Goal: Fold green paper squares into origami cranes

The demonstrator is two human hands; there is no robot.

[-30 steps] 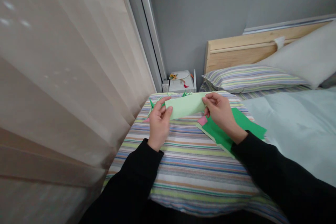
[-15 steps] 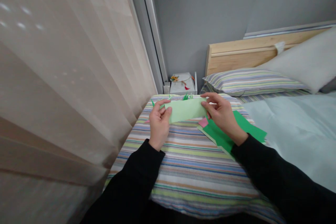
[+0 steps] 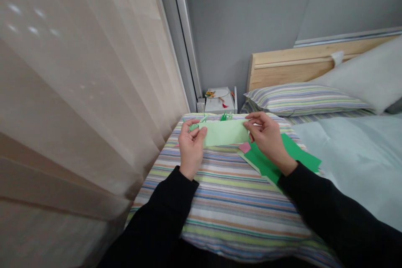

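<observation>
A pale green rectangle of paper (image 3: 224, 133) is held up lengthwise between my hands, above a striped cloth (image 3: 232, 201). My left hand (image 3: 191, 144) pinches its left end, thumb in front. At the other end, my right hand (image 3: 265, 134) grips the upper right corner between thumb and fingers. Under my right wrist lie green paper sheets (image 3: 293, 153), with a pale green edge showing beneath them and a small pink piece of paper (image 3: 245, 147) at their left. Behind the held paper stand small folded green paper shapes (image 3: 223, 116), partly hidden.
A white bedside stand (image 3: 216, 102) with a hoop and a red tassel is beyond the cloth. A beige curtain (image 3: 94, 71) hangs at left. On the right are a striped pillow (image 3: 301, 96), a wooden headboard (image 3: 279, 69) and a pale blue bedcover (image 3: 354, 150).
The view has shifted slightly. Both hands keep hold of the pale green paper, and more of the small pink piece shows beside my right hand.
</observation>
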